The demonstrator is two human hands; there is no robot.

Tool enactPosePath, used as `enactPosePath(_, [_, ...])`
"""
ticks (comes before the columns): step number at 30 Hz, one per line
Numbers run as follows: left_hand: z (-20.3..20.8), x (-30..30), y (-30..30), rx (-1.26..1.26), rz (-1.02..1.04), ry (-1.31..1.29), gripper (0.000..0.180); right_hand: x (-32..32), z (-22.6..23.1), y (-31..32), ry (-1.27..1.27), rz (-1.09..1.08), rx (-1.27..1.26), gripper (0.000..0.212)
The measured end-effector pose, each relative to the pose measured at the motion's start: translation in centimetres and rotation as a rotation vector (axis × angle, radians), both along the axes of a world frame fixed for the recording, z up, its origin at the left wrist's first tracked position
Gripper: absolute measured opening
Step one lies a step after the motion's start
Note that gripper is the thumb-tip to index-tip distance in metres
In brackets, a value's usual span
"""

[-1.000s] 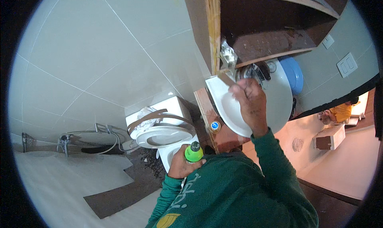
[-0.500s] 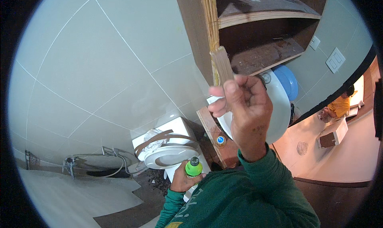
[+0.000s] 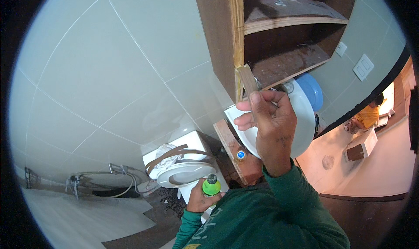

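Strip (image 3: 248, 80), flat, brown, pinched by right hand (image 3: 276, 127) | shelf edge (image 3: 238, 31), rough, yellowish, beyond it | bottle (image 3: 211, 187), rounded, green, left hand (image 3: 200, 199) curled around | pale-lettered shirt (image 3: 264, 216) beside

Cabinet (image 3: 218, 35) above washbasin (image 3: 303, 122). Tub (image 3: 310, 92) at washbasin's right rim, switch plate (image 3: 363, 67) on wall further right. Strip (image 3: 249, 82) in right hand (image 3: 276, 122), at cabinet's left front edge; contact unclear. Toilet (image 3: 166, 178) left of washbasin, bent strips (image 3: 187, 151) lying behind its seat. Jar (image 3: 240, 155) between the two. Bottle (image 3: 211, 188) in left hand (image 3: 197, 201), in front of toilet. Shower tap (image 3: 75, 183) far left, co-worker (image 3: 369, 115) far right.
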State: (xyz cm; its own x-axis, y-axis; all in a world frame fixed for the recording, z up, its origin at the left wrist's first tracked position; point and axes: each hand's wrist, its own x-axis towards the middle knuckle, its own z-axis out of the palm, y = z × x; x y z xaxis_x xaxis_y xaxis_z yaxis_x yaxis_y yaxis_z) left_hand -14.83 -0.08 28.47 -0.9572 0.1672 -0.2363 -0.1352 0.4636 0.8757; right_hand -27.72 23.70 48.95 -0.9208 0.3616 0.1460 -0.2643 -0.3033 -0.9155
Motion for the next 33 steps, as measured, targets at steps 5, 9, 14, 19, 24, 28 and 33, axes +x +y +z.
enactPosePath(5, [-2.4,-0.2,-0.5,0.052,0.002,-0.035,0.062,-0.3,2.3,-0.4,0.151,-0.038,-0.037,0.03])
enactPosePath(9, [-1.7,-0.9,-0.2,-0.013,-0.058,0.055,0.069,-1.5,2.2,-0.4,0.188,-0.013,-0.036,0.024])
enactPosePath(14, [-0.6,-1.2,0.3,0.02,-0.044,0.016,0.067,-1.2,-0.5,-0.7,0.095,0.004,0.035,0.022])
enactPosePath(19, [-0.5,-0.9,0.3,-0.004,-0.03,0.009,0.065,0.5,-1.8,-1.4,0.162,0.0,0.051,0.026])
enactPosePath(24, [-1.1,-1.0,-0.1,0.026,-0.031,-0.007,0.063,1.9,-4.4,-2.4,0.092,0.166,-0.193,0.035])
enactPosePath(28, [-0.3,-1.1,0.0,0.001,-0.046,-0.023,0.064,1.3,-5.8,-2.7,-0.04,0.301,-0.393,0.034])
enactPosePath(33, [-0.8,-1.0,-0.5,-0.068,-0.079,0.023,0.065,0.1,-4.6,-2.9,0.04,0.351,-0.437,0.026])
